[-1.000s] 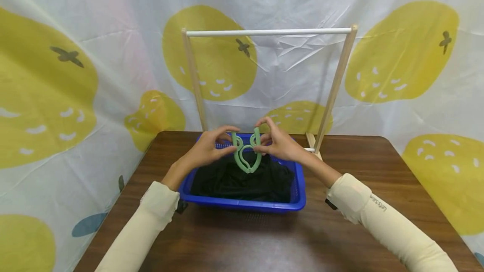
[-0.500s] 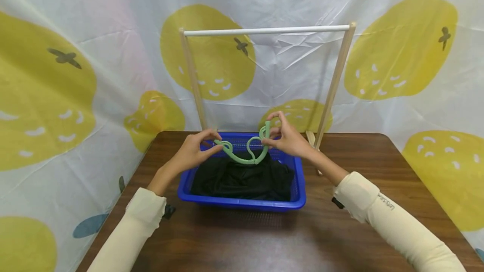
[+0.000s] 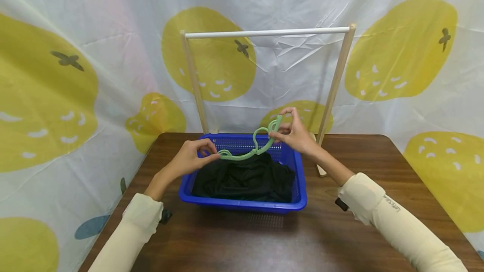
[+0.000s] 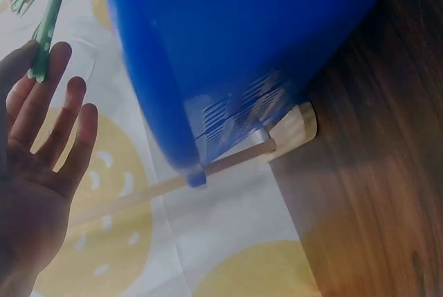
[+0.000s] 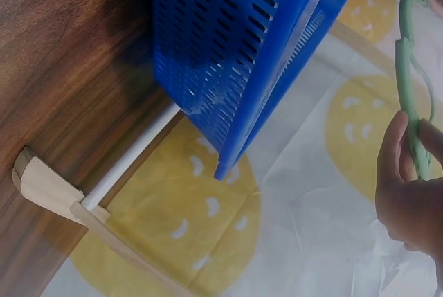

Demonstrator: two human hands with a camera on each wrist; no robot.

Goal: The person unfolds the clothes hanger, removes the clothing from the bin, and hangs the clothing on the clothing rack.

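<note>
A light green folding clothes hanger (image 3: 235,158) is spread between my two hands above the basket, its two arms opened into a shallow bent line with a curved hook at the middle. My left hand (image 3: 189,155) pinches one arm's tip between thumb and fingers, also visible at the upper left of the left wrist view. My right hand (image 3: 296,136) holds the other arm higher up; in the right wrist view thumb and fingers close round the green hanger (image 5: 407,82). Below them, black cloth (image 3: 242,181) lies bunched in a blue plastic basket (image 3: 242,204).
Behind the basket stands a wooden rack with a white top bar (image 3: 268,33) and upright wooden posts (image 3: 334,85). The brown wooden table (image 3: 234,242) extends on both sides. A white curtain with a yellow fruit print (image 3: 211,62) hangs behind.
The hanger was folded into a narrow V and has swung open. My left hand moved left and down, my right hand right and slightly up. Basket and cloth stay put.
</note>
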